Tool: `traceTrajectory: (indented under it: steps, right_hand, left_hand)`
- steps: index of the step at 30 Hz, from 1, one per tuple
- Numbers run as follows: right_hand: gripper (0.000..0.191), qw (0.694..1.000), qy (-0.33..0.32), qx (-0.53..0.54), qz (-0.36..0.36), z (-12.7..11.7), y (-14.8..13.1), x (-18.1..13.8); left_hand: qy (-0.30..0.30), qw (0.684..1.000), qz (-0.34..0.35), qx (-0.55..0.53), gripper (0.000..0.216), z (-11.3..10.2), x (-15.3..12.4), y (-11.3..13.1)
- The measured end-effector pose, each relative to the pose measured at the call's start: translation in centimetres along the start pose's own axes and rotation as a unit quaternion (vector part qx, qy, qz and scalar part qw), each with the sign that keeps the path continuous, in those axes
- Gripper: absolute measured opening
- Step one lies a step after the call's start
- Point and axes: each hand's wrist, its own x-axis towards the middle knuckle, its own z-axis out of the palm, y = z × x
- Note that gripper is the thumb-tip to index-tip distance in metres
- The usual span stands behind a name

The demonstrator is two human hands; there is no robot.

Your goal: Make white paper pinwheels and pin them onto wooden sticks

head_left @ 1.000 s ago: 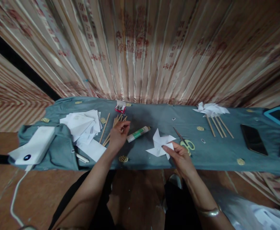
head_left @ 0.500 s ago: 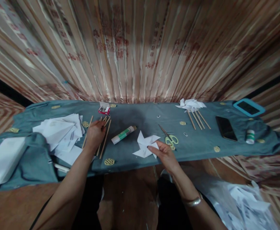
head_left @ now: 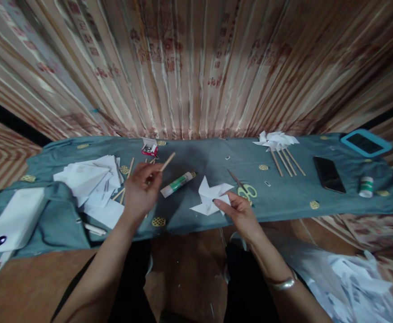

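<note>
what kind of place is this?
Likely an improvised craft spot, perhaps at home: stick-mounted paper pinwheels, scissors lying out, and a patterned curtain as backdrop.

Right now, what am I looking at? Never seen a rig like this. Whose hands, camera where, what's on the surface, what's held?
There's no machine: these are one person's bare hands, seen by a camera worn on the head, looking forward and down. The left hand holds a wooden stick; the right hand pinches a white paper pinwheel. On the grey-green cloth lie, left to right, a paper pile, a small red box, a white-and-green tube, scissors, a cluster of pinwheels on sticks and a black phone.
</note>
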Motion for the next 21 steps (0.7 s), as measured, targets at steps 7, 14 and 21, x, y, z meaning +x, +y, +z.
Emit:
traceTrajectory:
  steps: [7, 14, 21]
  right_hand:
    - [0.013, 0.988, -0.044, -0.113, -0.091, 0.9, -0.8, -2.2]
    - [0.006, 0.911, -0.056, -0.321, -0.253, 2.1, -1.5, -3.6]
    - [0.005, 0.87, 0.015, -0.378, -0.317, 1.8, -1.7, -3.6]
  left_hand:
    - [-0.136, 0.83, -0.334, -0.424, 0.029, 3.3, -5.2, 2.7]
    - [-0.181, 0.704, -0.475, -0.496, 0.038, 4.4, -6.6, 3.2]
    - [-0.243, 0.684, -0.467, -0.505, 0.029, 4.4, -7.5, 3.4]
